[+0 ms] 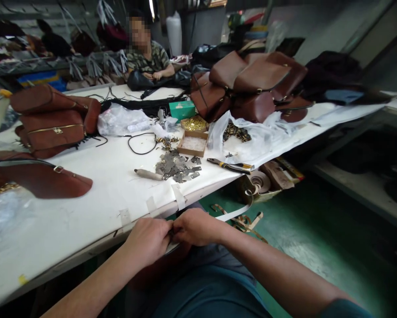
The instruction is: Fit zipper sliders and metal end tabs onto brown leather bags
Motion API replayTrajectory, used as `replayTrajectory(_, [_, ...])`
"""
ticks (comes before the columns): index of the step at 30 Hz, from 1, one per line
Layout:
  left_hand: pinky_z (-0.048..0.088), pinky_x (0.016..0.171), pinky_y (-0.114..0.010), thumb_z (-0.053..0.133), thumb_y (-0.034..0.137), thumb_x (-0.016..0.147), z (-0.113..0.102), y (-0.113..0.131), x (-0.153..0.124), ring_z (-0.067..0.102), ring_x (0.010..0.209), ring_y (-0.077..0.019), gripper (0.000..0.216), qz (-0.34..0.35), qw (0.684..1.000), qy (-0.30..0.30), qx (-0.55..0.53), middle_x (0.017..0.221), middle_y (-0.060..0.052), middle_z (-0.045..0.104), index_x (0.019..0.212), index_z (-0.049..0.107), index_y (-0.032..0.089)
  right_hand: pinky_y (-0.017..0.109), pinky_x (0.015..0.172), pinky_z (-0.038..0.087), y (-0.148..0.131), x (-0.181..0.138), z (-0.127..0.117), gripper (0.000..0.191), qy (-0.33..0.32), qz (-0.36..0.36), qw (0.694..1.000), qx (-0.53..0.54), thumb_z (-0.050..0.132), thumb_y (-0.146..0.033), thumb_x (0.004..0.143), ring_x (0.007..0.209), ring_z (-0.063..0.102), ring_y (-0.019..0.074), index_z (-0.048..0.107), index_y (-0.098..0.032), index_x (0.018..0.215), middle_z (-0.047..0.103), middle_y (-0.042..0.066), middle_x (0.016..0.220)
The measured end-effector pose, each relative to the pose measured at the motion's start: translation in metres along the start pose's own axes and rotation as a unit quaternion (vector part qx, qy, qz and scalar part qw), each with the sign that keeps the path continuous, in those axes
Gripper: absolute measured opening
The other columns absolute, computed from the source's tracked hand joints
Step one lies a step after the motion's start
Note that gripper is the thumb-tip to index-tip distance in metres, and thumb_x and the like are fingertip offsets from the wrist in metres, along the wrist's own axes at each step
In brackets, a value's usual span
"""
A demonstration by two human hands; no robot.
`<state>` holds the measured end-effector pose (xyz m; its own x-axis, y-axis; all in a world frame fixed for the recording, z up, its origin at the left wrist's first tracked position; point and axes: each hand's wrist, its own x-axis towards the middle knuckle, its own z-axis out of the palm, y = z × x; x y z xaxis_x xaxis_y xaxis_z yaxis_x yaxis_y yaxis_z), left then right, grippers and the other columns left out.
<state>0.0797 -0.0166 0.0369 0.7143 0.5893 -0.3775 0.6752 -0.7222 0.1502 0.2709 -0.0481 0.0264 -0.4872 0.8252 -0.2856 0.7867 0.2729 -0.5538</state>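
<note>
Low in the head view, at the table's front edge, a reddish-brown leather bag (161,266) rests against my lap, mostly hidden by my arms. My left hand (149,238) is closed on its upper edge. Close beside it, my right hand (196,227) pinches the same edge, fingers bent inward. What lies between the fingertips is too dark and covered to make out. On the table just beyond are a heap of flat metal plates (177,165), a grey pen-shaped tool (148,174) and pliers (230,166) with yellow-and-black handles.
Brown leather bags (57,128) are stacked at left, more bags (251,81) at back right. Small boxes (193,144) of fittings and plastic bags (124,119) stand mid-table. Across the table sits another person (152,62). A box with tape rolls (261,183) is below the right edge.
</note>
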Motion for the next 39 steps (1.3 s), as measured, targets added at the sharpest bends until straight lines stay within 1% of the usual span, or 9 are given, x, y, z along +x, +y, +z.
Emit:
replayTrajectory(6, [0.051, 0.075, -0.037, 0.051, 0.032, 0.096, 0.004, 0.014, -0.004, 0.077, 0.090, -0.0305, 0.023, 0.028, 0.999, -0.003, -0.028, 0.093, -0.007, 0.081, 0.098, 0.074, 0.029, 0.019, 0.062, 0.039, 0.006, -0.042, -0.014, 0.008, -0.077, -0.049, 0.981, 0.173, 0.076, -0.029, 0.086, 0.067, 0.060, 0.0104, 0.081, -0.023, 0.083, 0.070, -0.006, 0.070])
replayTrajectory(10, [0.048, 0.073, -0.037, 0.045, 0.032, 0.100, 0.007, -0.016, -0.011, 0.076, 0.089, -0.0307, 0.029, -0.098, 0.994, 0.033, 0.038, 0.094, -0.011, 0.080, 0.105, 0.073, 0.025, 0.020, 0.063, 0.045, 0.020, -0.092, -0.019, 0.033, -0.157, -0.072, 0.899, 0.401, 0.076, -0.051, 0.086, 0.068, 0.063, 0.0130, 0.082, -0.019, 0.089, 0.074, -0.001, 0.076])
replayTrajectory(15, [0.046, 0.073, -0.033, 0.042, 0.044, 0.103, 0.006, -0.029, -0.023, 0.075, 0.092, -0.0267, 0.032, -0.057, 0.997, 0.044, -0.028, 0.100, -0.006, 0.079, 0.109, 0.071, 0.030, 0.023, 0.052, 0.037, 0.084, -0.106, 0.003, 0.048, 0.203, 0.169, 0.873, 0.410, 0.070, -0.062, 0.086, 0.058, 0.053, 0.0128, 0.080, -0.018, 0.102, 0.071, 0.002, 0.075])
replayTrajectory(18, [0.045, 0.072, -0.032, 0.041, 0.044, 0.104, 0.003, -0.019, -0.030, 0.074, 0.089, -0.0254, 0.033, -0.062, 0.996, 0.024, -0.053, 0.097, -0.004, 0.079, 0.103, 0.070, 0.029, 0.025, 0.053, 0.039, 0.121, -0.085, 0.021, 0.048, 0.341, 0.231, 0.831, 0.373, 0.068, -0.063, 0.084, 0.058, 0.053, 0.0145, 0.079, -0.018, 0.095, 0.068, 0.002, 0.071])
replayTrajectory(25, [0.049, 0.081, -0.034, 0.045, 0.051, 0.102, 0.001, -0.021, -0.051, 0.075, 0.096, -0.0255, 0.032, -0.090, 0.989, 0.057, -0.104, 0.111, 0.001, 0.079, 0.111, 0.072, 0.035, 0.026, 0.052, 0.037, 0.167, -0.039, 0.039, 0.051, 0.395, 0.284, 0.809, 0.331, 0.062, -0.069, 0.084, 0.051, 0.051, 0.0147, 0.064, -0.020, 0.070, 0.054, -0.002, 0.053])
replayTrajectory(31, [0.052, 0.085, -0.031, 0.047, 0.053, 0.102, -0.001, -0.014, -0.048, 0.074, 0.098, -0.0237, 0.033, -0.069, 0.975, 0.076, -0.196, 0.107, 0.001, 0.079, 0.109, 0.073, 0.034, 0.029, 0.057, 0.040, 0.187, -0.030, 0.042, 0.061, 0.371, 0.319, 0.813, 0.315, 0.059, -0.077, 0.082, 0.058, 0.058, 0.0188, 0.067, -0.018, 0.068, 0.063, 0.003, 0.058])
replayTrajectory(34, [0.052, 0.079, -0.028, 0.047, 0.047, 0.103, 0.008, -0.009, -0.042, 0.075, 0.089, -0.0221, 0.032, -0.038, 0.968, 0.105, -0.223, 0.094, 0.000, 0.079, 0.102, 0.074, 0.031, 0.036, 0.073, 0.048, 0.180, -0.045, 0.029, 0.058, 0.396, 0.327, 0.809, 0.286, 0.062, -0.075, 0.079, 0.076, 0.066, 0.0267, 0.072, -0.018, 0.073, 0.071, 0.008, 0.073])
replayTrajectory(37, [0.051, 0.071, -0.024, 0.049, 0.045, 0.101, 0.019, -0.008, -0.033, 0.074, 0.079, -0.0203, 0.031, -0.022, 0.960, 0.137, -0.242, 0.081, 0.000, 0.077, 0.092, 0.074, 0.029, 0.046, 0.093, 0.049, 0.158, -0.066, 0.024, 0.060, 0.465, 0.331, 0.782, 0.250, 0.064, -0.071, 0.078, 0.106, 0.066, 0.0371, 0.077, -0.016, 0.098, 0.075, 0.017, 0.108])
replayTrajectory(39, [0.051, 0.070, -0.023, 0.050, 0.045, 0.100, 0.024, -0.009, -0.027, 0.073, 0.076, -0.0198, 0.031, -0.026, 0.955, 0.149, -0.255, 0.079, 0.000, 0.076, 0.087, 0.073, 0.028, 0.047, 0.099, 0.049, 0.137, -0.074, 0.035, 0.065, 0.491, 0.264, 0.783, 0.276, 0.063, -0.069, 0.080, 0.115, 0.064, 0.0370, 0.073, -0.018, 0.118, 0.072, 0.017, 0.121])
